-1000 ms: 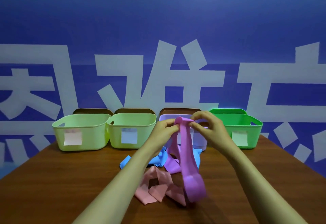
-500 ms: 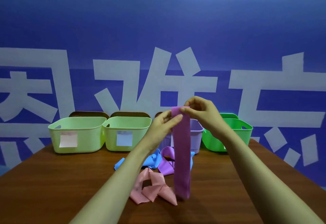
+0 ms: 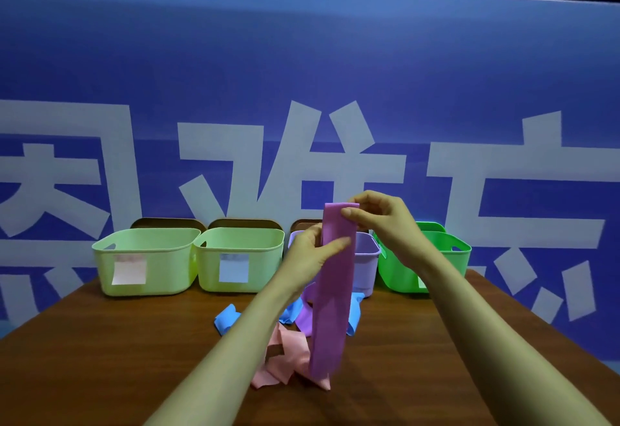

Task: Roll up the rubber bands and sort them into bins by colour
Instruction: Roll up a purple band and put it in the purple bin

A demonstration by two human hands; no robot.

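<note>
- The purple band (image 3: 332, 308) hangs flat and at full length above the table (image 3: 100, 341), its lower end dangling just over the pink bands (image 3: 288, 355)
- The right hand (image 3: 379, 221) pinches the band's top edge between thumb and fingers
- The left hand (image 3: 312, 254) nips it a little lower, thumb across the front, fingers behind
- No roll begun, by the look of it: the strip runs straight, with no coil at either end
- Early days, I'd judge: the pink bands, the blue bands (image 3: 226, 318) and a second purple strip (image 3: 305, 316) lie loose on the wood, unrolled and unsorted
- Four bins wait in a row at the far edge: the far-left pale green bin (image 3: 147, 251), the second pale green bin (image 3: 240, 247), the lilac bin (image 3: 367, 258) and the bright green bin (image 3: 446, 254)
- Their floors are out of sight from here, so whether anything has gone in is impossible to say
- The lilac bin sits half behind the hands and the hanging band, its label unseen
- The right forearm cuts off the bright green bin's label
- The notes on the two pale green bins are too blurred to read
- The heap overlaps too much to count the bands
- Brown shapes (image 3: 167, 223) behind the bins: cannot tell what they are
</note>
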